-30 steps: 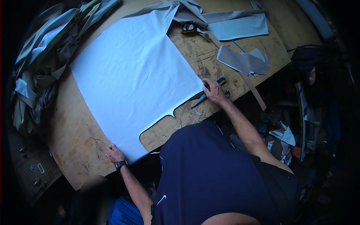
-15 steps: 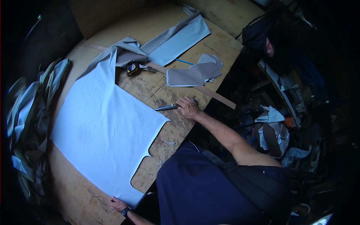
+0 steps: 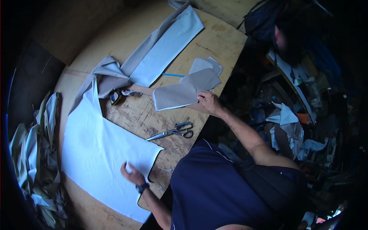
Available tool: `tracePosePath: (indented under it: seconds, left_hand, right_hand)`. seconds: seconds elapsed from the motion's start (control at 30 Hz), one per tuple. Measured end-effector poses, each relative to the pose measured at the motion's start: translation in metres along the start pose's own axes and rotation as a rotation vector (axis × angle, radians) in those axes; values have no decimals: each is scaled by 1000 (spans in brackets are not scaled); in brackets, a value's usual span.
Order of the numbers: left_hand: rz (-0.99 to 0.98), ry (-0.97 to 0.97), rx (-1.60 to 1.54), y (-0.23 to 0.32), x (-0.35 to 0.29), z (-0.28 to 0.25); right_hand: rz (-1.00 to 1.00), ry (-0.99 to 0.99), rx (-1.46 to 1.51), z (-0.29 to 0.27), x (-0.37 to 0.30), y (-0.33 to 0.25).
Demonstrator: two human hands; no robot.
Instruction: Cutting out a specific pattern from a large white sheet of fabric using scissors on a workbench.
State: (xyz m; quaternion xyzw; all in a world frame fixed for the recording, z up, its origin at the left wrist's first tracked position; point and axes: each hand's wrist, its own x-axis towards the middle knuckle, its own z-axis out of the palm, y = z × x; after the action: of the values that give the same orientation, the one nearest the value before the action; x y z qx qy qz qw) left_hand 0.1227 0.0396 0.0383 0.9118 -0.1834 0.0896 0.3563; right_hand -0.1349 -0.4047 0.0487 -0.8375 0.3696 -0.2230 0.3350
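Observation:
My right hand pinches the near edge of a grey cut fabric piece, the top one of a small pile on the wooden table. Over a large white sheet of fabric hovers my left hand, its fingers apart and nothing in it. That sheet has notches cut along its near right edge, and its far end is folded to show a grey-brown side. Between my hands, scissors lie with their blades pointing at the sheet's corner. A tape measure rests beyond them.
Heaped crumpled fabric lines the table's left side. A long folded strip of fabric stretches across the far part, near a thin blue stick. Below the table's right edge, scraps and clutter sit in shadow.
My right hand has let go of the scissors and moved away to the grey fabric pieces. My left hand has left the white sheet's near edge and moved up over it.

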Motion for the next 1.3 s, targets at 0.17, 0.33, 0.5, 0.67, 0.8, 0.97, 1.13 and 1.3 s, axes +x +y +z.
tracePosePath:
  seconds: [0.17, 0.33, 0.5, 0.67, 0.8, 0.97, 1.13, 1.3]
  left_hand:
    - [54, -338, -380, 141, 54, 150]
    - [109, -452, -30, 208, 68, 218]
    - [-99, -645, -47, 222, 70, 225]
    - [7, -476, -166, 219, 64, 221]
    - [98, -436, -226, 203, 58, 197]
    - [71, -488, -575, 220, 37, 136]
    - [-403, -572, -1032, 165, -1, 113]
    - [-876, -682, -1590, 83, -20, 35]
  right_hand:
    - [-6, -69, -13, 1, 55, 11]
    - [-18, 42, -263, 25, 91, 21]
    - [35, -38, -21, 20, 92, 36]
    - [16, 2, -53, 29, 90, 46]
    - [-63, 1, 11, 8, 87, -14]
    - [-245, -178, 218, -15, 65, -127]
    - [-153, -613, 681, 10, 23, -220]
    - [-77, -808, 1038, 68, 12, -280]
